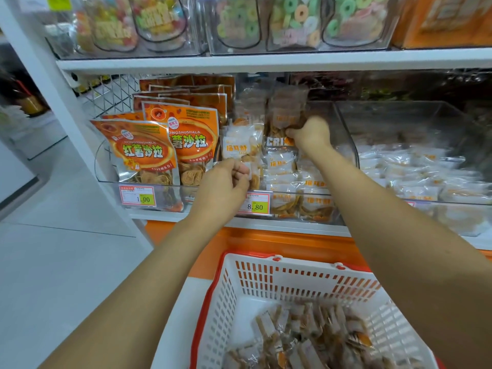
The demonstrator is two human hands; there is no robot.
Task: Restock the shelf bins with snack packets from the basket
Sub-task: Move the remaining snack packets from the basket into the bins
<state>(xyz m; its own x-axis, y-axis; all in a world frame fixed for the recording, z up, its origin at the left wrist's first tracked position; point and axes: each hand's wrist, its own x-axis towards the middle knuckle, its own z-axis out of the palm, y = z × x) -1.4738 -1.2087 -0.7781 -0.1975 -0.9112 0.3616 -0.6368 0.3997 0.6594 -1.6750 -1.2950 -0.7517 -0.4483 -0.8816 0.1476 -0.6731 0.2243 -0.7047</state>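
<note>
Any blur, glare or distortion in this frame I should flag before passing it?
Head view: the packets in the right hand are motion-smeared; the left hand's white packet is readable; the basket's contents look soft; the shelf post leans from the wide-angle lens; lighting is even, with a faint sheen on the clear bin wall.

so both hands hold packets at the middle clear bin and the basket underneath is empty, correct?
Not quite. The basket is not empty: the head view shows a pile of snack packets in its bottom. The rest stands: the left hand pinches a white packet at the middle bin front, the right hand grips a blurred packet further back.
</note>
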